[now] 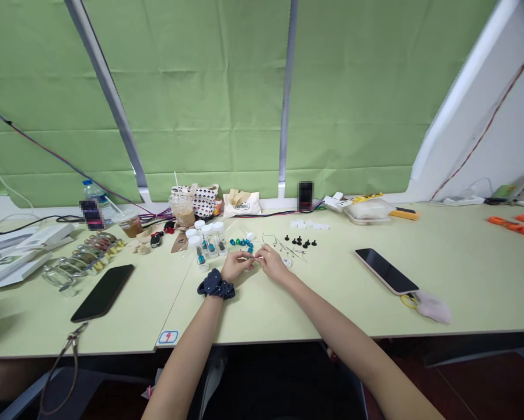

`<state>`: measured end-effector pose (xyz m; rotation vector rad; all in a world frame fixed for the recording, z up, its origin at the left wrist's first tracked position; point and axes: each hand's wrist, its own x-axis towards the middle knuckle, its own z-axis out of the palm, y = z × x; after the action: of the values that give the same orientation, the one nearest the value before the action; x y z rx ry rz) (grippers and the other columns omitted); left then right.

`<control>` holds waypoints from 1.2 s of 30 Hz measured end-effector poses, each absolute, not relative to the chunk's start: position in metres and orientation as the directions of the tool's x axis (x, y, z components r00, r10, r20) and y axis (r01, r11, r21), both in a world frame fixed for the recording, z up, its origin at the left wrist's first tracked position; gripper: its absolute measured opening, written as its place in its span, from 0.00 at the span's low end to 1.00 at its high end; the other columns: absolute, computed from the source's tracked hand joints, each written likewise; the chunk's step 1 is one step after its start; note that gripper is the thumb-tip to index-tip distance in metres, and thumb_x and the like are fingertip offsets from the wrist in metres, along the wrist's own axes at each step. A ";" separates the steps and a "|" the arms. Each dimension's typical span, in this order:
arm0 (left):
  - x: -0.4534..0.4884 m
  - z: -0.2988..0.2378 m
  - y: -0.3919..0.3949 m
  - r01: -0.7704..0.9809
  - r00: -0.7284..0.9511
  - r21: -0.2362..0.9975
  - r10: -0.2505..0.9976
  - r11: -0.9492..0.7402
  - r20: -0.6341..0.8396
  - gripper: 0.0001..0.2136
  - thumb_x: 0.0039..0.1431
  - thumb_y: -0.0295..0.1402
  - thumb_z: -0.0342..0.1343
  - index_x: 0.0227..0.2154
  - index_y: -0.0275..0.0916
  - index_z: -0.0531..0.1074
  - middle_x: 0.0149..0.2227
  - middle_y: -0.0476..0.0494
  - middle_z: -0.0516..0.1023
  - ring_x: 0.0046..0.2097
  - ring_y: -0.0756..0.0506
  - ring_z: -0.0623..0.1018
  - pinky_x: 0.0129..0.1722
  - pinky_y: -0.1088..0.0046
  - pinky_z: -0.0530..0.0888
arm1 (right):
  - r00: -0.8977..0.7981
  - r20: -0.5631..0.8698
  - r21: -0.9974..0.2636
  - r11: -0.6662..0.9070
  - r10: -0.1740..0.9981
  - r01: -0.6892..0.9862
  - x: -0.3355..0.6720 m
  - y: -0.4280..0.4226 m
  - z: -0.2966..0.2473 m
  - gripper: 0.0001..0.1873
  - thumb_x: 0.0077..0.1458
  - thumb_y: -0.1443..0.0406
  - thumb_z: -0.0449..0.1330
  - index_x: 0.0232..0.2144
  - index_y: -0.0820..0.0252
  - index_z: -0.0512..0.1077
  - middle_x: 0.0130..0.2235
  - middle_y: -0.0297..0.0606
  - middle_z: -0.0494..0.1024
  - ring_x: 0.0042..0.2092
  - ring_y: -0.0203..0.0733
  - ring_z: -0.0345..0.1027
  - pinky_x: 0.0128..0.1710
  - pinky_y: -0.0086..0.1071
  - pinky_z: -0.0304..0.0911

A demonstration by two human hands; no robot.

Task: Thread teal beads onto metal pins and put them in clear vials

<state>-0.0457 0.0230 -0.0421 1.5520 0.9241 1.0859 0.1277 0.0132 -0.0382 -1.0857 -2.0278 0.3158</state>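
clear vials (205, 245), five, beside two hands (262, 262) pinching wire (254, 257)

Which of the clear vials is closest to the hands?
The front vial, with a blue bead inside, is closest to the left hand. The other vials stand farther back, behind it.

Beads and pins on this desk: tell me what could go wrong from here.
The loose teal beads sit just beyond the left hand and right hand, so one slip could scatter them. The thin metal pins lie uncovered near the right hand and might prick a finger. The clear bottles stand close to the left hand, so a careless reach could tip them.
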 end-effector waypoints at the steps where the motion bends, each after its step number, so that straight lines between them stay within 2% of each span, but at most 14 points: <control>1: -0.045 -0.041 0.023 0.048 0.300 0.974 0.934 -0.220 0.196 0.15 0.44 0.40 0.63 0.31 0.33 0.74 0.26 0.43 0.77 0.26 0.48 0.76 0.28 0.73 0.72 | -0.332 0.532 -0.533 0.613 0.779 0.584 0.128 0.013 -0.039 0.08 0.53 0.72 0.55 0.34 0.59 0.72 0.37 0.36 0.65 0.35 0.36 0.63 0.37 0.30 0.60; 4: -0.045 -0.038 0.021 0.050 0.280 0.979 0.944 -0.198 0.177 0.16 0.43 0.41 0.63 0.30 0.33 0.74 0.27 0.43 0.77 0.26 0.47 0.76 0.27 0.73 0.72 | -0.355 0.554 -0.502 0.642 0.753 0.580 0.129 0.012 -0.039 0.12 0.50 0.75 0.56 0.37 0.58 0.72 0.38 0.37 0.63 0.36 0.36 0.62 0.38 0.30 0.60; 8: -0.045 -0.036 0.020 0.042 0.261 0.986 0.955 -0.159 0.143 0.17 0.42 0.42 0.63 0.30 0.33 0.75 0.27 0.42 0.78 0.26 0.46 0.77 0.27 0.72 0.73 | -0.314 0.620 -0.485 0.666 0.719 0.567 0.127 0.014 -0.040 0.11 0.53 0.74 0.53 0.33 0.59 0.73 0.39 0.38 0.61 0.32 0.34 0.61 0.35 0.30 0.61; 12: -0.046 -0.034 0.020 0.037 0.239 0.987 0.960 -0.157 0.143 0.17 0.42 0.43 0.63 0.30 0.33 0.75 0.29 0.41 0.78 0.26 0.47 0.77 0.27 0.73 0.72 | -0.276 0.647 -0.454 0.650 0.711 0.609 0.126 0.014 -0.039 0.09 0.55 0.72 0.53 0.33 0.60 0.73 0.38 0.39 0.62 0.33 0.35 0.61 0.34 0.29 0.60; 20: -0.048 -0.033 0.020 -0.020 0.278 0.990 0.951 -0.138 0.138 0.17 0.42 0.44 0.63 0.29 0.34 0.76 0.31 0.40 0.79 0.26 0.47 0.76 0.27 0.72 0.72 | -0.299 0.565 -0.336 0.545 0.769 0.768 0.131 0.009 -0.029 0.09 0.58 0.66 0.53 0.32 0.54 0.74 0.35 0.37 0.68 0.37 0.38 0.63 0.32 0.28 0.55; 36: -0.047 -0.032 0.018 -0.066 0.309 0.986 0.937 -0.150 0.164 0.21 0.40 0.45 0.65 0.33 0.34 0.77 0.33 0.39 0.78 0.26 0.48 0.76 0.29 0.70 0.72 | -0.355 0.561 -0.331 0.596 0.748 0.732 0.131 0.012 -0.029 0.11 0.57 0.71 0.52 0.28 0.58 0.73 0.30 0.35 0.68 0.35 0.37 0.62 0.32 0.27 0.53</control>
<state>-0.0473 0.0179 -0.0318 1.4274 0.8603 1.0991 0.1315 0.0119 -0.0287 -1.1659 -2.1350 0.0304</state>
